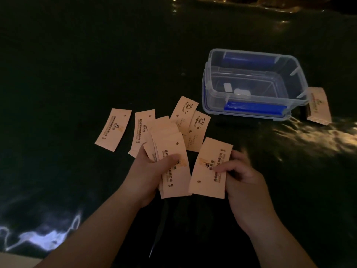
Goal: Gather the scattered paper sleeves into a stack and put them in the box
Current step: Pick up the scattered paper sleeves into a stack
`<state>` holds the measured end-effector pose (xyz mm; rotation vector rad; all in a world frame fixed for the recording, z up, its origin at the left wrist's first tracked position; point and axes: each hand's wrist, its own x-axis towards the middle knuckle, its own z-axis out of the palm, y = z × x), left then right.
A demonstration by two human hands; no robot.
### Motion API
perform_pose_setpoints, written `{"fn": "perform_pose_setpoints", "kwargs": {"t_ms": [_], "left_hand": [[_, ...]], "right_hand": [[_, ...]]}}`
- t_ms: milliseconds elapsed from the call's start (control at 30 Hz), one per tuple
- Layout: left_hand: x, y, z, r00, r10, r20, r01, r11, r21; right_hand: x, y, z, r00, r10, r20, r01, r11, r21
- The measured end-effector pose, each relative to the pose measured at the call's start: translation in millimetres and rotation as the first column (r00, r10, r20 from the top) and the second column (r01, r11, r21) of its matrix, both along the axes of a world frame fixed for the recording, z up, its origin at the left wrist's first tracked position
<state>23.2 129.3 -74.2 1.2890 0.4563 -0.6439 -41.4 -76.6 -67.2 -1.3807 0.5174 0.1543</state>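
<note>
My left hand [148,171] grips a fanned stack of pale paper sleeves [170,149], thumb across the top one. My right hand [241,176] pinches a single sleeve [208,171] by its right edge, just right of the stack. More sleeves lie flat on the dark surface: one at the left [114,129], one beside the stack [142,128], two with coffee-cup prints [184,113] [198,130] behind the stack. Another sleeve [318,105] leans by the right side of the clear plastic box [297,74], which stands open at the upper right.
The surface is dark, glossy plastic sheeting [77,74] with bright reflections at the lower left and right. The box has blue latches [255,110] and sits on its lid; two small white pieces [241,92] lie inside.
</note>
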Motion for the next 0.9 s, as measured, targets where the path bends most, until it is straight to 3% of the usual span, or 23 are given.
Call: {"fn": "perform_pose_setpoints", "kwargs": {"t_ms": [167,233,333,400,467,533,667,767,833,900], "left_hand": [[-3,3,-5,1.000,0.009,0.019,-0.009,1.000,-0.013],[-3,6,-8,1.000,0.011,0.016,-0.011,0.999,-0.035],[-1,10,-10,1.000,0.001,0.005,-0.001,0.998,-0.066],[0,12,-11,1.000,-0.011,-0.004,0.011,0.997,-0.081],[3,16,-11,1.000,-0.029,0.011,0.030,0.995,-0.097],[6,20,-11,0.998,-0.053,0.016,0.054,0.990,-0.127],[3,21,-9,0.984,-0.172,0.050,0.177,0.972,-0.152],[-3,16,-6,0.943,-0.325,0.064,0.331,0.928,-0.171],[-9,11,-4,0.919,-0.388,0.067,0.394,0.902,-0.179],[-15,8,-6,0.908,-0.412,0.073,0.418,0.890,-0.181]], "right_hand": [[-1,-5,0,0.977,-0.156,-0.147,0.183,0.965,0.191],[0,-6,1,0.976,-0.159,-0.146,0.173,0.981,0.085],[3,-9,8,0.996,-0.057,-0.062,0.055,0.998,-0.034],[5,-16,11,0.992,0.104,-0.077,-0.112,0.988,-0.108],[8,-22,17,0.930,0.344,-0.128,-0.365,0.903,-0.226],[11,-26,24,0.841,0.513,-0.174,-0.541,0.808,-0.234],[18,-28,34,0.729,0.659,-0.182,-0.682,0.682,-0.262],[29,-13,37,0.753,0.625,-0.208,-0.629,0.589,-0.506],[34,2,34,0.837,0.530,-0.135,-0.477,0.586,-0.655],[35,17,27,0.860,0.509,-0.033,-0.371,0.580,-0.725]]}}
